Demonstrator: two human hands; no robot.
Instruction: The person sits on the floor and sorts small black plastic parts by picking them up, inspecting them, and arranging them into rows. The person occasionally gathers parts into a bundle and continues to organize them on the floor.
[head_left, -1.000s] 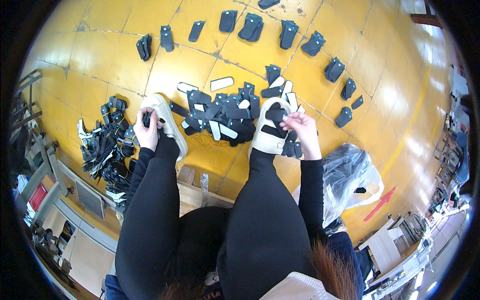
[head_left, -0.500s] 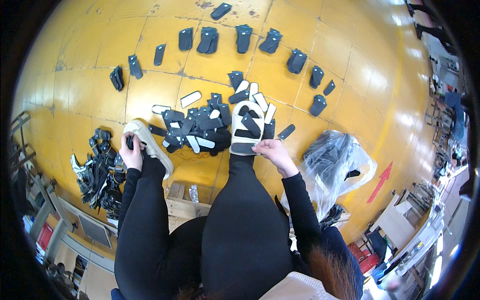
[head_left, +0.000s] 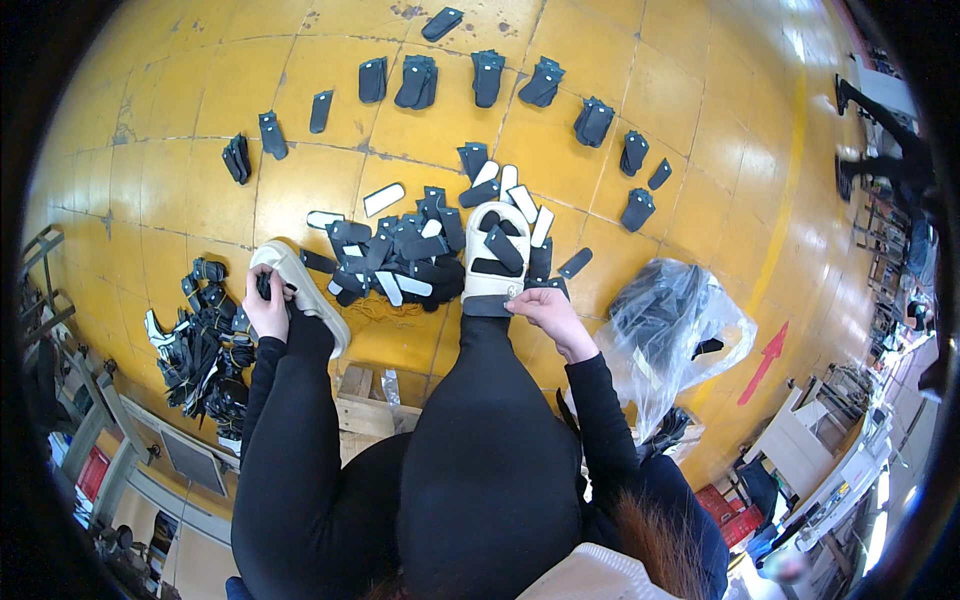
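Note:
My right hand (head_left: 556, 320) pinches the right end of a flat dark grey pad (head_left: 486, 306), which lies across the ankle end of a cream sandal (head_left: 483, 262) on my right foot. Another dark pad (head_left: 503, 247) rests slantwise on that sandal. Beside the cream shoe (head_left: 318, 300) on my left foot, my left hand (head_left: 267, 308) has its fingers closed round a small black item (head_left: 264, 286), mostly hidden by the fingers. Between my feet is a loose heap of dark pads (head_left: 408, 245), some turned to their white sides.
Small stacks of dark pads (head_left: 416, 82) form an arc on the yellow floor. Black straps with buckles (head_left: 205, 350) are piled at left. A clear plastic bag (head_left: 680, 330) of dark pieces sits at right. Another person's legs (head_left: 890, 150) show at far right.
The pad in my right hand has shifted slightly toward me, off the sandal's strap and over the ankle. The person at far right has moved. My left hand stays almost in place.

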